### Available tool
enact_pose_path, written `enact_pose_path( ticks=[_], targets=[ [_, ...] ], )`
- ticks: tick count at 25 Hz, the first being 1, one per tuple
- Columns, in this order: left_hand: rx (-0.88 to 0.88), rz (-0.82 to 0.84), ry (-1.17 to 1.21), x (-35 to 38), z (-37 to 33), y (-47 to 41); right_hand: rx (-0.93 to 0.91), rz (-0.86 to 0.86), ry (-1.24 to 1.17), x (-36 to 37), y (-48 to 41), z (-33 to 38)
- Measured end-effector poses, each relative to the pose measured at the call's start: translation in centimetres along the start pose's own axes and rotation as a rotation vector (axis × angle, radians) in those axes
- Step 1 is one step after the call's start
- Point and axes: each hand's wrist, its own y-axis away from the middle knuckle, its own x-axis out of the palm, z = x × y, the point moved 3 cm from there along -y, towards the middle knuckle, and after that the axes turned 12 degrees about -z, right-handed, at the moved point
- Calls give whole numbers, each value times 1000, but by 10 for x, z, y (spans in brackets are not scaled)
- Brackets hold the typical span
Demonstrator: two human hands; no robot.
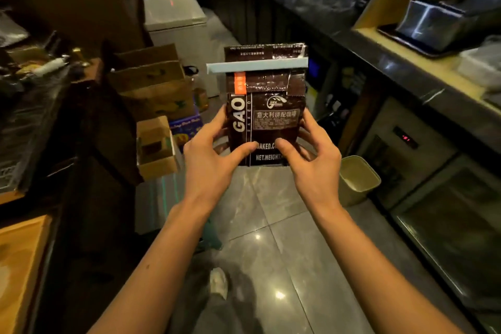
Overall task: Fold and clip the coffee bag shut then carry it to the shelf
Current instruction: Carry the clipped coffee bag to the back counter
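Note:
A dark brown coffee bag [267, 106] with white lettering and an orange tab is held upright in front of me, above the floor. Its top is folded over and a long pale blue clip [257, 65] runs across the fold. My left hand [214, 149] grips the bag's lower left side, thumb on the front. My right hand [309, 152] grips the lower right side the same way. Both forearms reach in from the bottom of the view.
I stand in a narrow aisle with a grey tiled floor [271, 238]. Stacked cardboard boxes [154, 87] and a white chest freezer [176, 19] lie ahead left. A dark counter [379, 49], under-counter fridges [423, 160] and a pale bin [357, 179] line the right.

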Motion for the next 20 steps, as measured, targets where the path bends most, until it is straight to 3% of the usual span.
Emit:
enact_pose_path(
  ticks=[9, 20],
  targets=[
    [-5, 173, 194, 74, 71, -180, -14, -220, 78, 91, -130, -41],
    [-40, 292, 313, 186, 132, -348, -7, -305, 150, 158, -293, -112]
  ],
)
